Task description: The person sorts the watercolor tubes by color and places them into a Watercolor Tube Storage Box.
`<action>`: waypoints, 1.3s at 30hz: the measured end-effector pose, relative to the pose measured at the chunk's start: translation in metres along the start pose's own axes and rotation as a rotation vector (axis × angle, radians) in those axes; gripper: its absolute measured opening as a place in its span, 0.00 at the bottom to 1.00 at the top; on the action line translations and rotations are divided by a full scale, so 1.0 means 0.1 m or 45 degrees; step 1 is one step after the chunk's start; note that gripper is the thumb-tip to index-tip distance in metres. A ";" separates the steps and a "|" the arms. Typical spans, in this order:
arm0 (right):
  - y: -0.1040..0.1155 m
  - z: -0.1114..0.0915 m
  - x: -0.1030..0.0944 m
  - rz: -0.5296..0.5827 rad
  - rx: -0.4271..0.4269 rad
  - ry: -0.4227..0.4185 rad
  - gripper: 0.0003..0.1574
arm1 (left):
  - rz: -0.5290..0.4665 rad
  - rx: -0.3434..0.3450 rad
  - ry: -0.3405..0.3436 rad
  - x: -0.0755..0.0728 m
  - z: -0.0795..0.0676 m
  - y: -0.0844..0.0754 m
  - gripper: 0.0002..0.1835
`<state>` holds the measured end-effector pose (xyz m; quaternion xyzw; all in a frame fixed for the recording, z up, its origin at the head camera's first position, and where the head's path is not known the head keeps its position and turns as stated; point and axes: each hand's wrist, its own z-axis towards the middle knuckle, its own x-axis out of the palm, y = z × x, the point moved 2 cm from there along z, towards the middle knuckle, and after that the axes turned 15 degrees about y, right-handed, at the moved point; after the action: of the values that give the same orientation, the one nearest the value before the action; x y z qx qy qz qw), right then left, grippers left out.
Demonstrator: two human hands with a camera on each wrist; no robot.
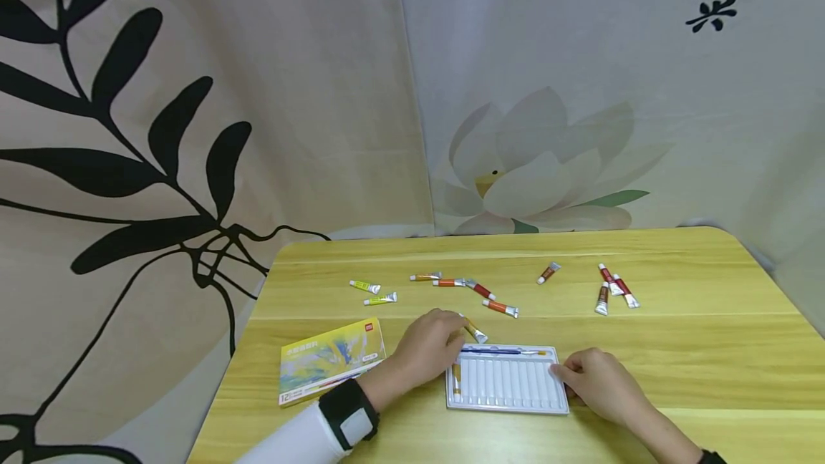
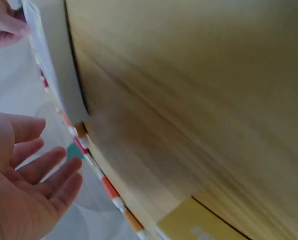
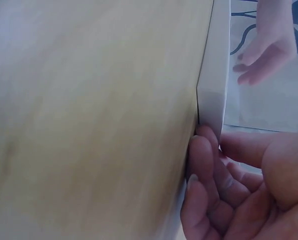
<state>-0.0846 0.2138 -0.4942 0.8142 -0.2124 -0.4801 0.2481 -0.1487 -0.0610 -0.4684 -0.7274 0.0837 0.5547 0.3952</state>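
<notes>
I see the white tray [image 1: 515, 382] on the table [image 1: 677, 349], at three o'clock from the yellow box [image 1: 331, 360]. The right hand [image 1: 598, 382] pinches its three-o'clock rim between thumb and fingers; the left hand [image 1: 433, 341], at its ten o'clock, has fingers apart and loosely bent, just beside an ochre tube [image 1: 477, 331] at eleven. I'd judge the tray light, thin and flexible, best held by opposite rims; the tube looks soft, better pinched gently mid-body
</notes>
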 end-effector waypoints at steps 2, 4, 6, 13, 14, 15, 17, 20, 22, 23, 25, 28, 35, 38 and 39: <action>0.01 0.00 0.00 -0.002 -0.001 -0.001 0.21 | 0.109 0.061 0.007 0.00 0.07 0.04 0.15; 0.01 0.00 0.00 0.000 -0.002 0.003 0.21 | 0.217 0.108 0.012 0.00 0.12 0.09 0.15; 0.01 0.00 -0.01 -0.001 -0.004 0.006 0.21 | 0.311 0.141 0.016 0.00 0.17 0.12 0.15; 0.01 -0.01 -0.01 -0.016 -0.010 0.000 0.22 | 0.533 0.197 0.074 0.04 0.29 0.17 0.11; 0.01 -0.01 -0.01 -0.016 -0.010 -0.001 0.22 | 0.565 0.206 0.090 0.04 0.30 0.16 0.10; 0.01 -0.01 -0.01 -0.018 -0.010 -0.002 0.22 | 0.602 0.219 0.103 0.05 0.31 0.15 0.09; 0.01 -0.01 -0.01 -0.018 -0.006 -0.003 0.22 | 0.685 0.248 0.124 0.07 0.34 0.13 0.08; 0.01 -0.02 -0.01 -0.019 0.000 -0.002 0.22 | 0.788 0.277 0.139 0.09 0.37 0.12 0.07; 0.01 -0.01 0.00 -0.015 0.003 0.001 0.22 | 0.829 0.281 0.147 0.10 0.39 0.12 0.07; 0.02 -0.01 0.00 -0.013 0.003 0.001 0.21 | 0.840 0.278 0.153 0.11 0.39 0.12 0.07; 0.02 -0.01 0.00 -0.011 0.004 0.001 0.21 | 0.859 0.273 0.161 0.11 0.40 0.13 0.07; 0.02 -0.01 0.00 -0.011 0.007 0.000 0.21 | 0.799 0.239 0.179 0.12 0.42 0.14 0.06; 0.01 -0.01 0.00 -0.012 0.007 -0.002 0.21 | 0.033 -0.121 0.259 0.09 0.44 0.19 0.03; 0.01 -0.01 0.00 -0.010 0.004 -0.003 0.21 | -0.209 -0.256 0.218 0.07 0.43 0.21 0.03; 0.01 -0.01 0.00 -0.010 0.004 -0.004 0.21 | -0.255 -0.282 0.196 0.07 0.42 0.23 0.04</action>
<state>-0.0833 0.2134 -0.4937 0.8145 -0.2103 -0.4822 0.2446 -0.1900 -0.0460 -0.4882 -0.8115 -0.0208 0.4610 0.3585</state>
